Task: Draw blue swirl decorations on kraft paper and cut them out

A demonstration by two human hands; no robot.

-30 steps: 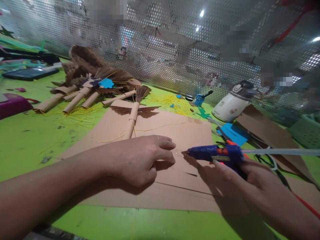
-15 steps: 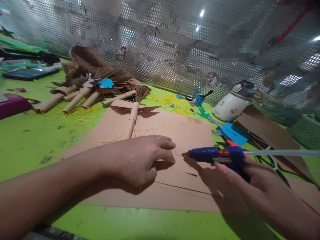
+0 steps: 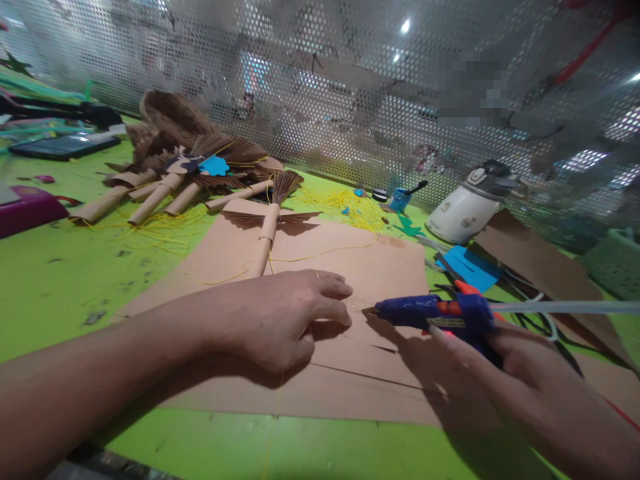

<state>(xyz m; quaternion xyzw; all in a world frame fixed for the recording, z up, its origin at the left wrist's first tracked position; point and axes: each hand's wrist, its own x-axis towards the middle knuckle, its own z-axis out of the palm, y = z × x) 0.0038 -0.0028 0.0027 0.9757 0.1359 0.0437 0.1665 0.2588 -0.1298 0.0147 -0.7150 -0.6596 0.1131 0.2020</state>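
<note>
In my right hand (image 3: 525, 373) is a blue glue gun (image 3: 440, 313) with a clear glue stick out of its back. Its nozzle points left, close above a patch of clear glue (image 3: 359, 305) on a sheet of brown paper (image 3: 390, 267). Just left of the glue, my left hand (image 3: 285, 320) rests palm down on the sheet, fingers apart and slightly bent, with nothing visible in them. Beyond that hand lies a rolled-paper figure (image 3: 267, 230) with pleated pieces, its lower end hidden behind the hand. A thin yellow string (image 3: 325, 253) runs across the sheet.
At the back left lie several paper rolls (image 3: 157, 199) with pleated tops, near a phone (image 3: 65, 145). Yellow string (image 3: 353, 207) is heaped at the back. To the right are a white bottle (image 3: 463, 210), blue paper (image 3: 470, 267) and a green basket (image 3: 613, 263). A perforated metal panel (image 3: 320, 87) stands behind.
Almost nothing differs. The view has shifted very slightly; both hands and the glue gun keep their places over the sheet.
</note>
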